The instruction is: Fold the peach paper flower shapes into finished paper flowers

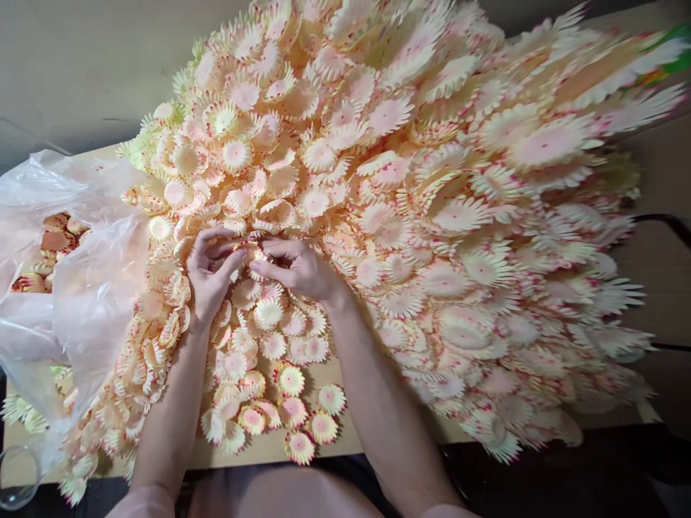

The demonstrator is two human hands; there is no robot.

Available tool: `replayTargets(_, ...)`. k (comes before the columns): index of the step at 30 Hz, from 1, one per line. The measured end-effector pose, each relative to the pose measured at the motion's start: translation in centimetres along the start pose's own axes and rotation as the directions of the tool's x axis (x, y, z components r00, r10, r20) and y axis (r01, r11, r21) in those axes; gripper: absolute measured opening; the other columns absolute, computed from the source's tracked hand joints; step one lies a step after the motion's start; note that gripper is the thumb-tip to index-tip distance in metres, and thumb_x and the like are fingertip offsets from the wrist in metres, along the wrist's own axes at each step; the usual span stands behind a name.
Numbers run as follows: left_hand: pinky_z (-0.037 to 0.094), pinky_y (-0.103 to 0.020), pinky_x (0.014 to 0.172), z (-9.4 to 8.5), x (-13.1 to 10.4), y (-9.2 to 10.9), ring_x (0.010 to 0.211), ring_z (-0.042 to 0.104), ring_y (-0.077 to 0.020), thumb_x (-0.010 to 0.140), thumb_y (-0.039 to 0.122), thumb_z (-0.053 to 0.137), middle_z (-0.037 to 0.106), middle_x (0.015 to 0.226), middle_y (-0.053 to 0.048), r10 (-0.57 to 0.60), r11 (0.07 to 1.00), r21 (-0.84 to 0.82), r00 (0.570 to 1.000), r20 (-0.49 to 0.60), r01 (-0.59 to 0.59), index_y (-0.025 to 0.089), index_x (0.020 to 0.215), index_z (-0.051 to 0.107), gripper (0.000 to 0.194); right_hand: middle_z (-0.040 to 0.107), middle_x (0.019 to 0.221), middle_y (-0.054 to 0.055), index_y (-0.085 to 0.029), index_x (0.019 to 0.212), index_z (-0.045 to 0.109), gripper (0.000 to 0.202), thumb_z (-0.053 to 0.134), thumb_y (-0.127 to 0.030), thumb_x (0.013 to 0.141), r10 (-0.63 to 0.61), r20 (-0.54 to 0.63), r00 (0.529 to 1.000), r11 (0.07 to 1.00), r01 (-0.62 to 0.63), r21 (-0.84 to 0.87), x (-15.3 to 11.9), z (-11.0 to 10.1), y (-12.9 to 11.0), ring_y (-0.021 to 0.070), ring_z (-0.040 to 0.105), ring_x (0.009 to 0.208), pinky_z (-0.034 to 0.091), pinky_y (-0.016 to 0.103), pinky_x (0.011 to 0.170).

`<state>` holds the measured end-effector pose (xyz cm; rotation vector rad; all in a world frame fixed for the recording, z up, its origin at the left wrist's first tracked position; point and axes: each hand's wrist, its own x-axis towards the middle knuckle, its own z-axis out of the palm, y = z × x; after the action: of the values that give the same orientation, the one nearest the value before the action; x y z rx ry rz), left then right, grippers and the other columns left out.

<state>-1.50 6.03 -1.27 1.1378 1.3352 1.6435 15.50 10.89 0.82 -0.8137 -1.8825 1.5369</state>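
Observation:
My left hand and my right hand meet at the front of a big heap of artificial flower petal discs. Between the fingertips of both hands is a small petal disc, pale cream with a red-tinged edge. The fingers are pinched, and they partly hide it. Below the hands, more loose petal discs lie between my forearms. Nearer to me, a few small ones with darker pink tips, such as this flower disc, rest face up on the table.
On the left, a clear plastic bag holds reddish-brown and cream pieces. A round transparent rim shows at the lower left corner. The heap spreads far to the right, with larger discs there. Something green shows at the upper right.

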Motion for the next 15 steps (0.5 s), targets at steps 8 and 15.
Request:
replayTargets(8, 0.059, -0.027, 0.082, 1.2, -0.2, 1.0, 0.086, 0.073, -0.0166, 0.081, 0.035, 0.076, 0.078, 0.093, -0.007, 0.029, 0.983, 0.182, 0.999, 0.044, -0.037, 0.018, 0.092, 0.076, 0.02, 0.062, 0.077, 0.001, -0.018, 0.062, 0.062, 0.026, 0.063, -0.029, 0.086, -0.087, -0.036, 0.996, 0.994, 0.085, -0.064, 0.3, 0.6, 0.3, 0.0159, 0.058, 0.081, 0.045, 0.029, 0.082)
replayTargets(15, 0.058, -0.023, 0.076, 0.9, 0.0, -0.1, 0.079, 0.073, -0.0143, 0.08, 0.035, 0.076, 0.079, 0.086, -0.004, -0.041, 0.991, 0.116, 0.979, -0.201, 0.066, 0.019, 0.087, 0.077, 0.018, 0.068, 0.107, 0.006, -0.019, 0.073, 0.075, 0.023, 0.068, -0.037, 0.086, -0.03, -0.046, 0.998, 0.999, 0.028, -0.046, 0.3, 0.9, 0.3, 0.0196, 0.063, 0.104, 0.043, 0.032, 0.099)
